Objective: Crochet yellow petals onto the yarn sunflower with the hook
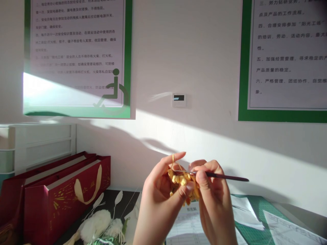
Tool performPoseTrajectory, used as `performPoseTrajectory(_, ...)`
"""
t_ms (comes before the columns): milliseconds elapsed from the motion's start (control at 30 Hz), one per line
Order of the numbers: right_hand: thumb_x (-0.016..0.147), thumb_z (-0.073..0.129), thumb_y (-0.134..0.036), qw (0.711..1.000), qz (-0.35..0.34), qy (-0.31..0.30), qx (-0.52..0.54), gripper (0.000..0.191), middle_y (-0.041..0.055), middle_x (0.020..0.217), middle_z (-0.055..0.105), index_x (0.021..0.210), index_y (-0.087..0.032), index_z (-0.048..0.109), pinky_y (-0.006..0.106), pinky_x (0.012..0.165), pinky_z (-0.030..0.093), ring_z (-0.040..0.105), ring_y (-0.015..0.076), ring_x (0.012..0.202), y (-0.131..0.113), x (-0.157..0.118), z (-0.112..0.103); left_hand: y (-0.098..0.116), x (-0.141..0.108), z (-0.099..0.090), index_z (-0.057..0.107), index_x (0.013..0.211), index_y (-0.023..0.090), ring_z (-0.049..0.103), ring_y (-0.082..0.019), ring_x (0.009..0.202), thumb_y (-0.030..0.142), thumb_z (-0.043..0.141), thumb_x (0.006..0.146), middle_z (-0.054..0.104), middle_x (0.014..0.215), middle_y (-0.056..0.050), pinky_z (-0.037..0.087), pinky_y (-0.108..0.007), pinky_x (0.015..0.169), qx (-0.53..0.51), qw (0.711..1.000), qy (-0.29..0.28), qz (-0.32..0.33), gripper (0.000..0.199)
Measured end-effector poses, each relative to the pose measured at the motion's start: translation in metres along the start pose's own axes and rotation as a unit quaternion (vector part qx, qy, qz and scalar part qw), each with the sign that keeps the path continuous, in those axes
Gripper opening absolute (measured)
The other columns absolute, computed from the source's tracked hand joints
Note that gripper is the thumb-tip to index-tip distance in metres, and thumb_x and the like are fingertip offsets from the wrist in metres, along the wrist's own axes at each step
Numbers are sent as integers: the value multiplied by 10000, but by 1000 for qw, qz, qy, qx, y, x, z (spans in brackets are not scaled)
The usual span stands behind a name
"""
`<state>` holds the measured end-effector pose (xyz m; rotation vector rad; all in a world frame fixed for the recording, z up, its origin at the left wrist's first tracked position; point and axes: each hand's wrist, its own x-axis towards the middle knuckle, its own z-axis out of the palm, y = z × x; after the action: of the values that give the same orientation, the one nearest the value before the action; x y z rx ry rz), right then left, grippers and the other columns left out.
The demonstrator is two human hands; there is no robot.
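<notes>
Raised in front of me, my left hand (163, 190) pinches a small piece of yellow crochet (180, 179). A strand of yellow yarn (173, 158) loops round its stretched index finger. My right hand (213, 185) grips a crochet hook (227, 176) with a dark handle, which points out to the right. The hook's thin metal shaft reaches left to the top of the crochet piece. Fingers of both hands meet round the work and hide part of it, so the exact stitch cannot be made out.
Red gift bags (68, 197) with a ribbon handle stand at the left before a white rack (48, 143). White yarn pieces (95, 224) lie beside them. Printed sheets (185, 226) and a green cutting mat (265, 207) spread below and right. A wall (189, 136) rises close behind.
</notes>
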<state>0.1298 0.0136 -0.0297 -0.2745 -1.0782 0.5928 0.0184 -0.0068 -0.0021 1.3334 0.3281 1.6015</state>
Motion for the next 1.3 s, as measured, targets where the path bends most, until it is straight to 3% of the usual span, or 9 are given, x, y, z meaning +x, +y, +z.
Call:
performPoseTrajectory(133, 1024, 615, -332, 994, -68, 9, -85, 100, 10, 987, 666, 961, -276, 669, 243, 736, 603, 700, 140, 869, 5, -2, 1, -9, 2, -5, 739, 1304, 328, 647, -153, 821, 123, 943, 725, 664, 915, -2, 573, -226, 748, 19, 999, -25, 42, 648)
performPoseTrajectory(267, 1035, 589, -328, 981, -110, 36, -154, 130, 0, 923, 661, 947, -272, 666, 197, 679, 569, 680, 116, 785, 5, -5, 0, -17, 3, -9, 708, 1339, 345, 648, -149, 786, 103, 948, 706, 671, 925, 5, 574, -229, 723, 8, 998, -46, 43, 719)
performPoseTrajectory(400, 1023, 607, -360, 984, -84, 40, -154, 181, -8, 858, 655, 885, -251, 650, 188, 619, 542, 646, 105, 687, 3, -2, -2, -15, 6, -10, 718, 1322, 306, 654, -162, 772, 158, 893, 801, 666, 927, -18, 588, -237, 647, -34, 997, -69, 12, 569)
performPoseTrajectory(600, 994, 664, -359, 990, -43, 6, -133, 173, -7, 824, 655, 872, -237, 667, 186, 653, 566, 661, 111, 711, 5, 7, -10, -2, 5, -7, 747, 1290, 272, 677, -169, 872, 169, 843, 865, 717, 984, -48, 593, -235, 745, -65, 995, -66, -24, 448)
performPoseTrajectory(767, 1003, 645, -296, 979, -89, 0, -186, 133, -23, 792, 659, 884, -243, 673, 136, 635, 551, 663, 84, 690, -1, 8, -12, 2, 6, -7, 800, 1190, 189, 685, -170, 899, 325, 786, 932, 766, 937, -76, 558, -213, 812, -29, 999, -18, -28, 291)
performPoseTrajectory(867, 989, 649, -272, 970, -121, -2, -210, 119, -30, 776, 664, 876, -246, 673, 122, 620, 550, 661, 76, 663, -5, 8, -10, 2, 9, -12, 811, 1137, 200, 680, -150, 841, 310, 797, 927, 764, 872, -55, 551, -201, 770, 16, 1000, 3, -21, 238)
performPoseTrajectory(1000, 977, 645, -240, 963, -139, -12, -229, 100, -34, 766, 675, 885, -256, 679, 119, 585, 540, 653, 74, 631, -6, 10, -9, 2, 11, -21, 802, 1165, 224, 680, -146, 790, 247, 881, 841, 759, 864, -42, 564, -211, 721, 60, 997, -48, -26, 334)
performPoseTrajectory(1167, 968, 657, -266, 965, -110, -27, -237, 96, -29, 762, 674, 877, -254, 685, 132, 545, 521, 635, 76, 594, -2, 10, -12, 2, 13, -25, 819, 1083, 198, 673, -123, 702, 194, 900, 808, 741, 762, -19, 552, -192, 663, 44, 998, -28, -17, 287)
performPoseTrajectory(1300, 928, 713, -372, 968, -37, -62, -239, 135, 0, 832, 688, 936, -240, 685, 172, 554, 532, 660, 109, 646, -3, 9, -15, -1, 13, -24, 817, 1084, 180, 645, -111, 697, 186, 927, 766, 718, 742, -5, 523, -177, 649, 33, 999, 30, -15, 336)
